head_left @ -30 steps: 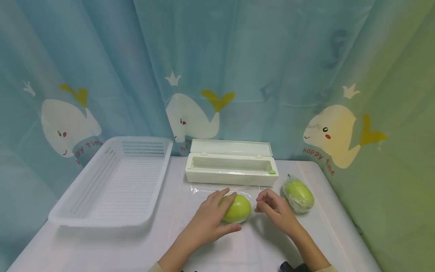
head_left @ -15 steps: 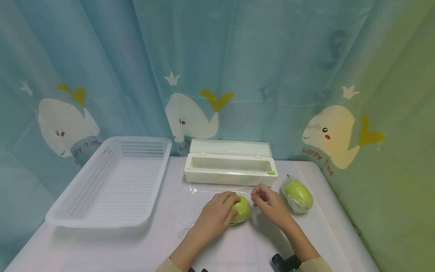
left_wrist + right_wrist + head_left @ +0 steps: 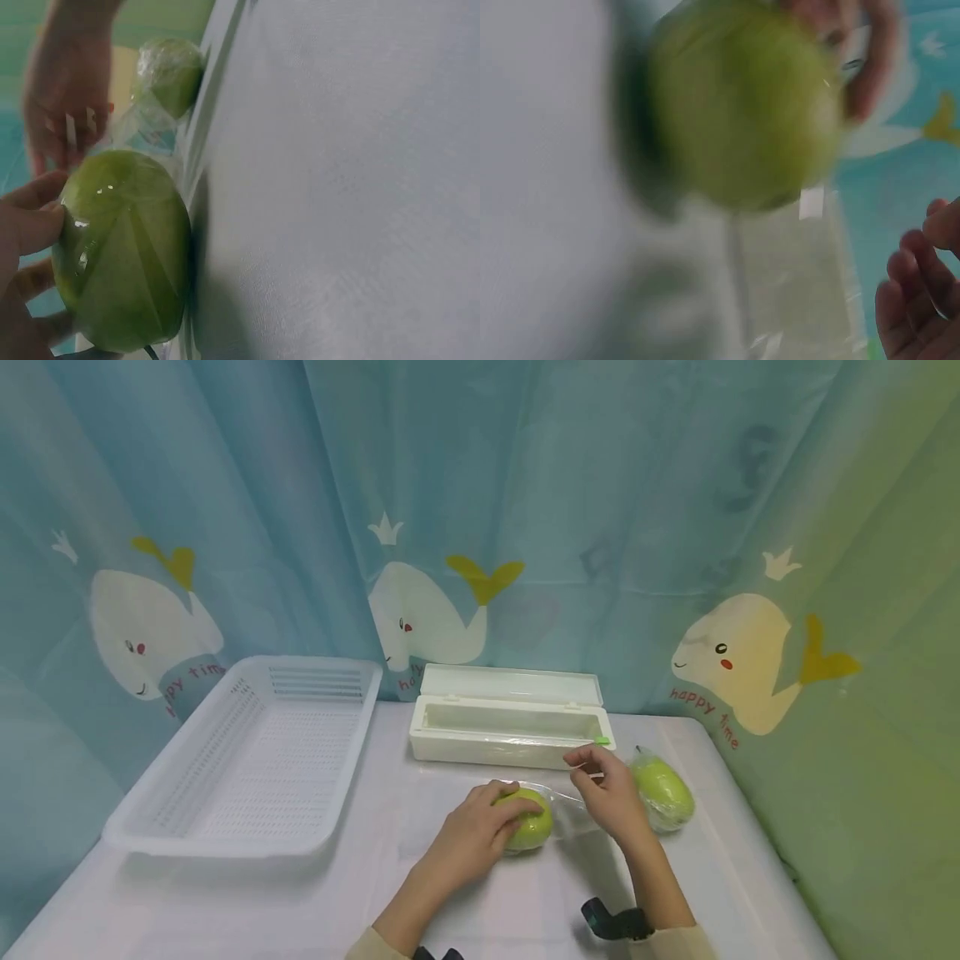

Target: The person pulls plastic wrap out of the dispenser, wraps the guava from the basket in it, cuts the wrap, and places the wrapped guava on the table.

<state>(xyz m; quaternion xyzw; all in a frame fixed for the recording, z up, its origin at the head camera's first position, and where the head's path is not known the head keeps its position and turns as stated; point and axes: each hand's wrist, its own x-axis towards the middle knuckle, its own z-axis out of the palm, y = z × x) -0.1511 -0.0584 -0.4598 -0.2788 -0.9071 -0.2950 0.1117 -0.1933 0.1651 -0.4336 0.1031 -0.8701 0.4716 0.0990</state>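
Note:
In the head view my left hand (image 3: 474, 827) curls over a green pear (image 3: 534, 827) on the table and holds it from its left side. Clear plastic film (image 3: 431, 797) lies flat under and around this pear. In the left wrist view, film covers the pear (image 3: 124, 255) in shiny creases, with thumb and fingers along one side. My right hand (image 3: 611, 789) is raised to the right of the pear, its thumb and fingertips together on the film's edge, which stretches between them and the pear. A second green pear (image 3: 663, 795), wrapped in film, lies just beyond the right hand.
A long white film box (image 3: 487, 750) with its lid (image 3: 517, 685) up stands behind the pears, a green slider (image 3: 602, 741) at its right end. To the left is a large white plastic basket (image 3: 225, 847). A curtain (image 3: 570, 527) with whale prints hangs behind the table.
The right hand has risen and moved toward the box, drawing the film up to the right. The left hand's fingers have curled from a spread position to a closer hold on the pear.

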